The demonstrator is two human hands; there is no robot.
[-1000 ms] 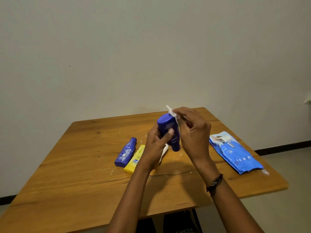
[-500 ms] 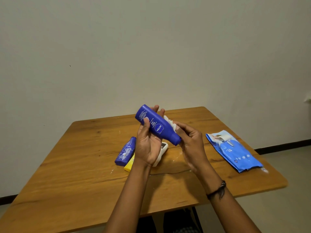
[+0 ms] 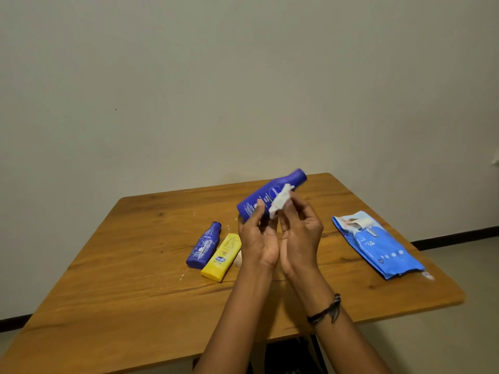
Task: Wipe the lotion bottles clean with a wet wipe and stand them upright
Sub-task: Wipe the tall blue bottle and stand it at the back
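Observation:
My left hand (image 3: 256,238) grips the base of a large blue lotion bottle (image 3: 266,197), held above the table and tilted, cap pointing up and to the right. Against the bottle's side my right hand (image 3: 299,230) pinches a crumpled white wet wipe (image 3: 280,200). On the table to the left lie a small blue lotion bottle (image 3: 204,245) with a white smear on it and a yellow lotion bottle (image 3: 222,257), both on their sides. A white object (image 3: 237,260) peeks out behind my left wrist, mostly hidden.
The wooden table (image 3: 121,292) has small white lotion spots near the bottles. A blue pack of wet wipes (image 3: 378,245) lies on the right, its flap open. The wall stands just behind the table's far edge.
The large blue bottle has been turned: its cap pointed down and right, now it points up and right. The right hand has brought the wipe onto the bottle's side.

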